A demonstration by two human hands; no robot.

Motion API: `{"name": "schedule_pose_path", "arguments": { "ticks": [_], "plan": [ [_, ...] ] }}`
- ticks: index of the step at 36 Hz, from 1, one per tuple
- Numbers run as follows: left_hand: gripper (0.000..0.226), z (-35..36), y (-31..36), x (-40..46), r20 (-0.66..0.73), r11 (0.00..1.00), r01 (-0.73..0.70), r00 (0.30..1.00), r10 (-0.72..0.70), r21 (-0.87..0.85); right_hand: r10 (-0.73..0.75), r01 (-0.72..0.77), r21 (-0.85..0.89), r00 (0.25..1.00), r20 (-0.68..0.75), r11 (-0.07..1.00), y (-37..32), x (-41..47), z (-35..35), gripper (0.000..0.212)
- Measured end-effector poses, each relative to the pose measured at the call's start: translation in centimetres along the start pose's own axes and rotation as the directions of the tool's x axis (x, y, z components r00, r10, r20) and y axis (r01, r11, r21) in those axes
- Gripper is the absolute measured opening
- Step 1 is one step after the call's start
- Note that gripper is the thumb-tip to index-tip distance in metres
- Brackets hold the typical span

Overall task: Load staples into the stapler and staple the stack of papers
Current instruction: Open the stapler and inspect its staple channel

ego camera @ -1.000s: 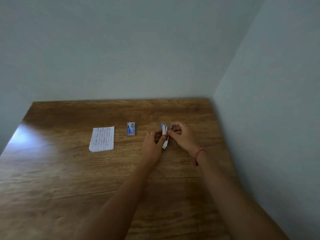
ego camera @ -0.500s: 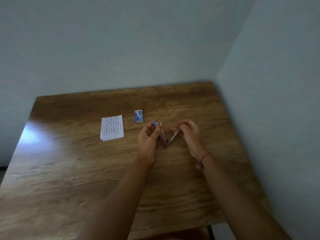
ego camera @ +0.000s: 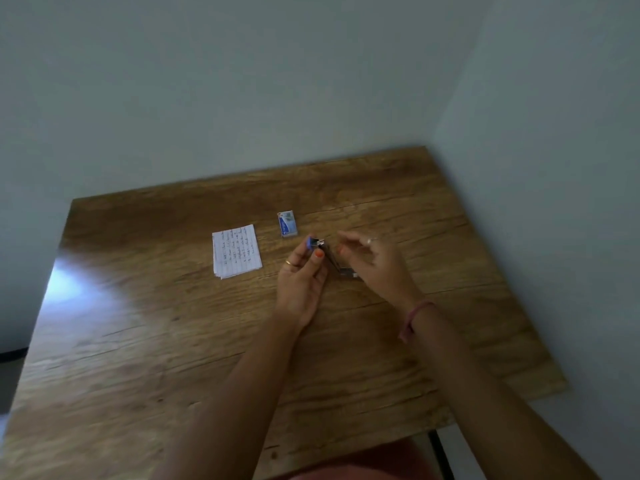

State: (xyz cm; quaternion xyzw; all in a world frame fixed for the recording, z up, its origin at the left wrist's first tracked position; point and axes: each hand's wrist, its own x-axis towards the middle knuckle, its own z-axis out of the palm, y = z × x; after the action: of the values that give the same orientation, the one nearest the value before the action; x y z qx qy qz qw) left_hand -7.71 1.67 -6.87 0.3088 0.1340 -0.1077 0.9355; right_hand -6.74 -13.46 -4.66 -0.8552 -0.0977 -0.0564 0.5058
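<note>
The small stapler is swung open in a V above the wooden table. My left hand pinches its blue-tipped top arm between thumb and fingers. The metal lower arm slants down to the right, ending under my right hand. That hand is blurred, with loosely spread fingers and nothing visibly between them. The stack of lined, handwritten papers lies flat to the left of my left hand. A small blue and white staple box lies just beyond the stapler.
The table stands in a corner, with a wall behind it and another wall along its right side. Its front edge runs close to my body, and a black table leg shows at the lower right. Glare covers the table's left part.
The stapler has been swung open from closed into a V. My right hand has come off its lower arm and spread its fingers. The camera has tilted down.
</note>
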Motion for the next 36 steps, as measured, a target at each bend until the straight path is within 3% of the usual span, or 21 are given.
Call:
{"name": "schedule_pose_path", "arguments": {
  "ticks": [3, 8, 12, 18, 26, 31, 36],
  "plan": [
    [0.026, 0.0, 0.2, 0.3, 0.023, 1.000, -0.002, 1.000, 0.003, -0.024, -0.109, 0.109, 0.005, 0.991, 0.082, 0.994, -1.0, 1.0, 0.5, 0.027],
    [0.024, -0.3, 0.3, 0.8, 0.083, 1.000, 0.002, 0.997, -0.002, 0.005, -0.139, 0.143, -0.029, 0.984, 0.116, 0.989, -1.6, 2.0, 0.4, 0.028],
    [0.023, -0.1, 0.3, 1.2, 0.094, 1.000, 0.012, 0.995, -0.015, 0.023, -0.110, 0.110, -0.003, 0.990, 0.089, 0.994, -2.1, 2.8, 0.3, 0.021],
    [0.021, -0.2, 0.3, 1.6, 0.071, 1.000, 0.016, 0.997, -0.017, 0.008, 0.050, -0.038, -0.152, 0.996, 0.077, 0.988, -2.6, 3.4, 1.2, 0.026],
    [0.020, -0.7, 0.3, 2.1, 0.047, 0.998, 0.052, 0.998, -0.050, -0.039, 0.041, -0.045, -0.273, 0.999, -0.022, 0.961, -3.0, 3.5, 2.7, 0.017],
    [0.019, -0.6, 0.5, 1.9, 0.075, 0.997, 0.051, 0.996, -0.047, -0.058, 0.048, -0.051, -0.231, 0.999, -0.020, 0.972, -2.4, 3.4, 2.0, 0.008],
    [0.019, -0.7, 0.6, 1.8, 0.075, 0.997, 0.036, 0.997, -0.031, -0.071, 0.114, -0.113, -0.148, 0.993, 0.002, 0.982, -0.8, 1.8, 0.1, 0.025]
  ]
}}
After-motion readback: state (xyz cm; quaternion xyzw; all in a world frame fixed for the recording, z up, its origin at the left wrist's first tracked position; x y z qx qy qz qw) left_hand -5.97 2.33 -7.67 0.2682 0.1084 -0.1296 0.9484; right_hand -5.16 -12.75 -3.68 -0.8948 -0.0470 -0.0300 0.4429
